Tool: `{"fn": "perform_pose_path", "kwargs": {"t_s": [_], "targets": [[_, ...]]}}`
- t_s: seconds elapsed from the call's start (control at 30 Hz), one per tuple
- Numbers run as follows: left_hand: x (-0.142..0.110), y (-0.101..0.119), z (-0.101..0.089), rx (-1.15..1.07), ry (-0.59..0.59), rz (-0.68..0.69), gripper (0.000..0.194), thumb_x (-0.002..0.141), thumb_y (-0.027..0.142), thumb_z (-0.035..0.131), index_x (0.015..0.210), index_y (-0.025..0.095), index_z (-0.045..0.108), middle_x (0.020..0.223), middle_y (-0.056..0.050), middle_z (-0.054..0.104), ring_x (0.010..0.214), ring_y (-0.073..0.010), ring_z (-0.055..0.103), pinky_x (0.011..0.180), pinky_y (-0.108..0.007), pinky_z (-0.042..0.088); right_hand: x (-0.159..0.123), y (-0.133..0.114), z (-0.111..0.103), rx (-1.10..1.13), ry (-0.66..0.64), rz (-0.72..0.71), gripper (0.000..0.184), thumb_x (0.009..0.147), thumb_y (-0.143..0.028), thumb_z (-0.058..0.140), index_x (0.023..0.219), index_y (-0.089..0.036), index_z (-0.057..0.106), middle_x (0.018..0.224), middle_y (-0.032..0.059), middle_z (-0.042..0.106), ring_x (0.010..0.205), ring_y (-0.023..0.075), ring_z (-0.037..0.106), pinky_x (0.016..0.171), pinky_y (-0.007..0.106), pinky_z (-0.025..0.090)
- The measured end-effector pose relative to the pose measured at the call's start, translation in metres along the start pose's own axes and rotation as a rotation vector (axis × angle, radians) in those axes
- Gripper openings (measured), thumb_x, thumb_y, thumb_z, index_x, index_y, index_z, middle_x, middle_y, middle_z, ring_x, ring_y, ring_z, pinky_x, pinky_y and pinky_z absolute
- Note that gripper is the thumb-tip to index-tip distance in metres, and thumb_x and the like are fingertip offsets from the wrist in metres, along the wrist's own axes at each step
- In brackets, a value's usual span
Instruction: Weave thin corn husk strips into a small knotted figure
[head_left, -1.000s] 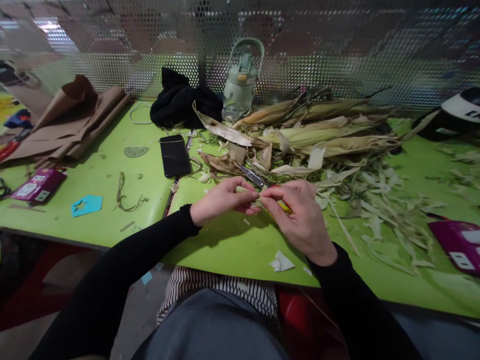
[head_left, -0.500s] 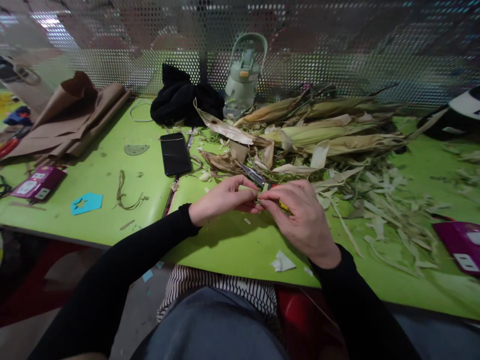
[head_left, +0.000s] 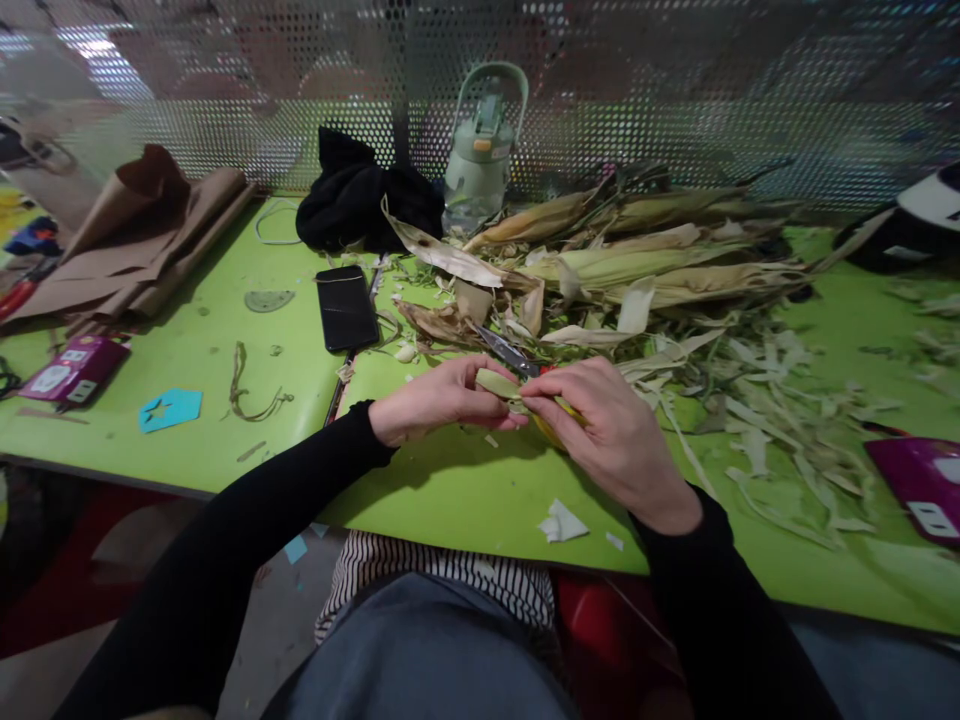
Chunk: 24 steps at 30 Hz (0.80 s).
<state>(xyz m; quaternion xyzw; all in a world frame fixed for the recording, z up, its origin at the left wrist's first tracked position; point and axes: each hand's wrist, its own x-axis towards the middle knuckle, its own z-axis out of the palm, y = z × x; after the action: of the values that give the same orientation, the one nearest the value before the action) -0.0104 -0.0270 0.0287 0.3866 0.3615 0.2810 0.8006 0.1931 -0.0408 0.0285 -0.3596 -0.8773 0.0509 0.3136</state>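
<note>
Shifted since half a second ago, a pale green, leaf-shaped piece of corn husk (head_left: 496, 383) now shows its broad face, held above the smooth, bright green tabletop (head_left: 457, 510). The bare left hand (head_left: 439, 400) grips it between thumb and fingers; the bare right hand (head_left: 611, 430) pinches its right end. Silver-bladed metal scissors (head_left: 505, 352) lie just beyond, near a tan-and-green heap of corn husks (head_left: 660, 285).

Pale green husk strip (head_left: 495, 384) now showing its broad face, earlier mostly hidden between the fingers, left hand (head_left: 431, 402) with thumb slightly lower, strip exposed above it, right hand (head_left: 619, 440) with wrist shifted slightly rightward.
</note>
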Motion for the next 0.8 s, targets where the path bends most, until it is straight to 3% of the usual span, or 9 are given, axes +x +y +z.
{"fn": "perform_pose_path", "kwargs": {"t_s": [0.17, 0.47, 0.8], "targets": [[0.002, -0.002, -0.006, 0.010, -0.112, 0.035, 0.021, 0.077, 0.000, 0.069, 0.093, 0.012, 0.060, 0.077, -0.001, 0.075, 0.074, -0.0079, 0.072, 0.081, -0.023, 0.057, 0.001, 0.003, -0.004, 0.022, -0.049, -0.027, 0.014, 0.097, -0.027, 0.056, 0.094, -0.024, 0.069, 0.090, 0.0061, 0.074, 0.086, 0.0244, 0.062, 0.077, 0.041, 0.048], [0.006, -0.008, -0.012, 0.066, -0.155, -0.003, 0.034, 0.077, 0.008, 0.078, 0.104, 0.013, 0.057, 0.079, -0.003, 0.075, 0.076, -0.0104, 0.074, 0.076, -0.024, 0.058, 0.002, 0.008, -0.015, 0.096, -0.175, -0.097, 0.017, 0.097, -0.027, 0.054, 0.091, -0.026, 0.070, 0.086, 0.0040, 0.073, 0.082, 0.0226, 0.061, 0.075, 0.038, 0.048], [0.005, -0.010, -0.009, 0.133, -0.128, 0.086, 0.036, 0.077, 0.019, 0.081, 0.104, 0.013, 0.057, 0.079, -0.002, 0.074, 0.074, -0.0098, 0.072, 0.079, -0.027, 0.058, -0.002, 0.000, -0.008, 0.051, -0.113, 0.056, 0.013, 0.096, -0.024, 0.052, 0.099, -0.025, 0.064, 0.093, 0.0065, 0.072, 0.086, 0.0235, 0.065, 0.076, 0.038, 0.051]]}}
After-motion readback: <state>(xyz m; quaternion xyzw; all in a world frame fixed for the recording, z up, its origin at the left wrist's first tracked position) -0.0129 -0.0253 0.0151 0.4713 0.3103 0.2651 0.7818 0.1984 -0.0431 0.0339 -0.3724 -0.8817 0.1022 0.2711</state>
